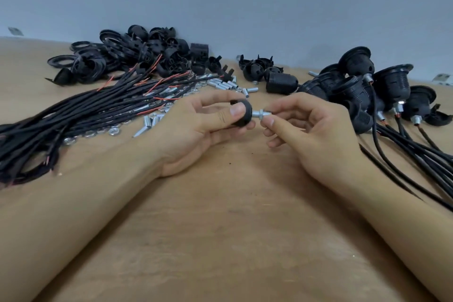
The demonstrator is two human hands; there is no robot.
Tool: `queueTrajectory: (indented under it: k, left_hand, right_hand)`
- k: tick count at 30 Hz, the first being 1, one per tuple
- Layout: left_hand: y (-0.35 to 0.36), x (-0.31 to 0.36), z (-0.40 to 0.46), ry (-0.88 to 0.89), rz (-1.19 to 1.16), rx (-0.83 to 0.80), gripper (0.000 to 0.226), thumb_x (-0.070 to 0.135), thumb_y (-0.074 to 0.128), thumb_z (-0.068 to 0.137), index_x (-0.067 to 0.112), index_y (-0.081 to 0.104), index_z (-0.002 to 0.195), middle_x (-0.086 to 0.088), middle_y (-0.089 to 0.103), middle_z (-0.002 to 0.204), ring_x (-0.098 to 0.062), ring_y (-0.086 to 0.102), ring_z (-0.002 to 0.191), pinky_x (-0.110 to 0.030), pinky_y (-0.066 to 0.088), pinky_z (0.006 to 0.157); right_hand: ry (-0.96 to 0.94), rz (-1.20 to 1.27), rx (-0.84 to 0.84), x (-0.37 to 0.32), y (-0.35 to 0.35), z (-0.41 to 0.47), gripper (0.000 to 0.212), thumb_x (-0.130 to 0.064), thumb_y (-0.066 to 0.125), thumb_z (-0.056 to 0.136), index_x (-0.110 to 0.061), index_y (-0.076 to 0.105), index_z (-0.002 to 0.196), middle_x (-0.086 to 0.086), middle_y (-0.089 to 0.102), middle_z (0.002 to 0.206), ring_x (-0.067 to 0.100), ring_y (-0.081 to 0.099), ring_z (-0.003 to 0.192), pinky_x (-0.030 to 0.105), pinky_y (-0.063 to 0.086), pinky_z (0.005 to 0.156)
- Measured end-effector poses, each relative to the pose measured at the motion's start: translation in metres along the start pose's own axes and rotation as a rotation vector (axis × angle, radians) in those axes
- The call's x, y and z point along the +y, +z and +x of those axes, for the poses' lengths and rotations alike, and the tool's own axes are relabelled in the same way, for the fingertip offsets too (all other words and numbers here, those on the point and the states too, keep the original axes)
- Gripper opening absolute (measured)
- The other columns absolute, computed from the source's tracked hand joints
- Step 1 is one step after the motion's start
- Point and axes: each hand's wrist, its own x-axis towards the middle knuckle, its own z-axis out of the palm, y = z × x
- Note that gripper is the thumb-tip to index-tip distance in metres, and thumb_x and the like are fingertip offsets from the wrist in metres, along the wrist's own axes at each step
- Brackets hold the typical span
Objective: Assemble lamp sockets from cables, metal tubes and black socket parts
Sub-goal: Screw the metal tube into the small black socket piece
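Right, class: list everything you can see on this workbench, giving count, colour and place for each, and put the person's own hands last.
Wooden table: one, tan, under everything.
Loose black cables with red ends: many, far left.
Black plastic socket parts pile: many, back left.
Small silver metal tubes and nuts: many, centre, behind the hands.
Finished black lamp sockets with cables: several, right.
Black round socket cap: one, in left hand.
Silver threaded tube: one, sticking from the cap.
Left hand: holds cap.
Right hand: pinches tube.

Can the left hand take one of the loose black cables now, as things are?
Probably not yet: the left hand is closed on a black socket part. The bundle of black cables lies just beside its wrist with nothing between, so once freed, it likely could.
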Motion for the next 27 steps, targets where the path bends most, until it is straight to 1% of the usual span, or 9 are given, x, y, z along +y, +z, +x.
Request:
queueTrajectory:
  k: [3,6,10,12,15,19,22,25,27]
  left_hand:
    - [0.0001,-0.0027,0.0024,0.0,-0.004,0.015,0.043,0.012,0.066,0.079,-0.006,0.061,0.118,-0.02,0.072,0.101,-0.033,0.073,0.094,-0.028,0.059,0.079]
    - [0.0007,-0.0032,0.0038,-0.002,0.007,0.042,0.046,0.015,0.067,0.077,-0.007,0.063,0.117,-0.022,0.072,0.105,-0.034,0.073,0.095,-0.026,0.058,0.076]
    - [-0.0009,-0.0026,0.0048,-0.035,0.07,-0.003,0.044,0.019,0.068,0.076,-0.004,0.066,0.113,-0.021,0.073,0.104,-0.032,0.073,0.094,-0.026,0.059,0.075]
    - [-0.0016,-0.0025,0.0046,-0.032,0.096,-0.007,0.044,0.02,0.068,0.075,-0.003,0.066,0.112,-0.02,0.073,0.102,-0.032,0.074,0.092,-0.027,0.059,0.075]
    - [-0.002,-0.0034,0.0039,0.002,0.103,-0.011,0.041,0.014,0.069,0.072,0.0,0.065,0.111,-0.02,0.073,0.099,-0.033,0.073,0.089,-0.028,0.06,0.076]
    - [-0.0014,-0.0032,0.0042,0.006,0.131,-0.018,0.04,0.006,0.069,0.07,0.003,0.065,0.11,-0.023,0.071,0.104,-0.036,0.072,0.093,-0.034,0.06,0.084]
    - [-0.0015,-0.0028,0.0045,0.007,0.152,-0.042,0.042,0.003,0.07,0.067,0.005,0.066,0.108,-0.019,0.072,0.102,-0.033,0.071,0.094,-0.036,0.059,0.087]
    - [-0.0015,-0.0035,0.0043,0.025,0.165,-0.038,0.044,0.003,0.072,0.063,0.006,0.068,0.107,-0.016,0.072,0.099,-0.031,0.07,0.094,-0.033,0.06,0.084]
    - [-0.001,-0.0036,0.0044,0.029,0.147,-0.034,0.045,0.004,0.073,0.064,0.006,0.068,0.108,-0.017,0.072,0.101,-0.031,0.071,0.094,-0.032,0.059,0.08]
  right_hand:
    - [-0.023,-0.009,0.0,0.0006,-0.0017,0.0001,0.016,-0.002,0.073,0.085,-0.018,0.071,0.088,0.01,0.071,0.074,0.028,0.069,0.067,0.027,0.057,0.06]
    - [-0.048,-0.014,-0.015,0.0017,-0.0016,0.0005,0.015,-0.002,0.072,0.085,-0.017,0.071,0.09,0.009,0.071,0.075,0.026,0.069,0.068,0.027,0.057,0.06]
    - [-0.108,-0.059,-0.026,0.0005,0.0,-0.0006,0.024,-0.001,0.072,0.086,-0.026,0.07,0.089,0.001,0.071,0.078,0.023,0.069,0.071,0.025,0.057,0.06]
    - [-0.123,-0.085,-0.031,0.0,-0.0012,-0.0014,0.025,-0.003,0.072,0.086,-0.027,0.07,0.089,0.0,0.071,0.079,0.021,0.069,0.07,0.025,0.058,0.059]
    - [-0.116,-0.132,-0.02,0.0004,-0.0027,-0.0025,0.014,-0.012,0.072,0.088,-0.025,0.069,0.089,0.003,0.069,0.076,0.019,0.069,0.067,0.026,0.058,0.058]
    - [-0.07,-0.209,-0.024,0.0037,-0.0016,-0.0026,0.005,-0.02,0.067,0.091,-0.018,0.067,0.086,0.004,0.067,0.073,0.017,0.067,0.063,0.028,0.058,0.056]
    - [-0.034,-0.249,-0.047,0.0045,-0.0019,-0.0017,0.023,-0.026,0.058,0.096,-0.009,0.065,0.082,0.003,0.065,0.065,0.014,0.065,0.053,0.026,0.054,0.051]
    - [0.029,-0.283,-0.075,0.0029,0.0003,-0.0021,0.034,-0.032,0.049,0.1,-0.014,0.062,0.074,0.002,0.063,0.059,0.01,0.059,0.047,0.023,0.05,0.048]
    - [0.065,-0.283,-0.055,0.001,0.0031,-0.0023,0.039,-0.034,0.046,0.102,-0.016,0.06,0.07,-0.002,0.061,0.056,0.006,0.055,0.046,0.021,0.047,0.047]
